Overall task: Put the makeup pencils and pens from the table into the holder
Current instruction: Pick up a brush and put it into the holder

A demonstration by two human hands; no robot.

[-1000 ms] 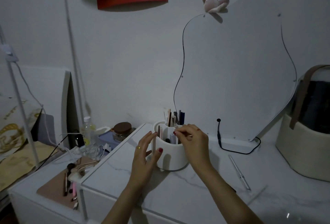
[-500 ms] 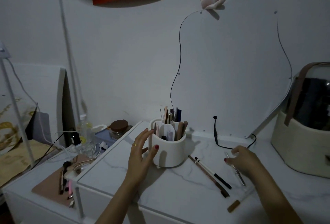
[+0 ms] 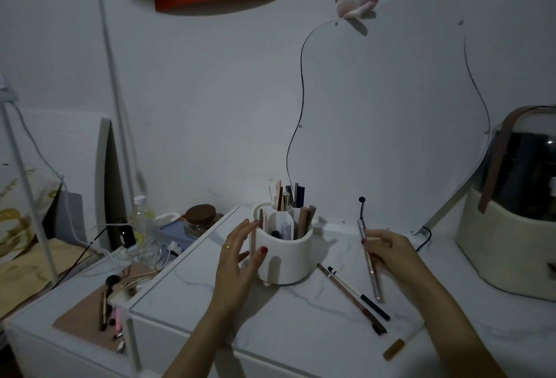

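Makeup pencils still wait on the marble table: a brown pencil and a white-and-black pen lie side by side at about 4 o'clock from the white holder, and a small gold-brown piece sits nearer you at 5 o'clock. Your right hand pinches a slim silver pen at 3 o'clock of the holder, its lower tip close to or on the table; I cannot tell which. Your left hand is spread and loosely cupped at the holder's 9 o'clock side, thumb on the wall.

The holder is already crowded, so the silver pen may snag on the upright pencils and tip them out. Its long free end could also sweep the two on the table as you swing toward 9 o'clock. Keep the left hand steadying the holder, or it may slide.
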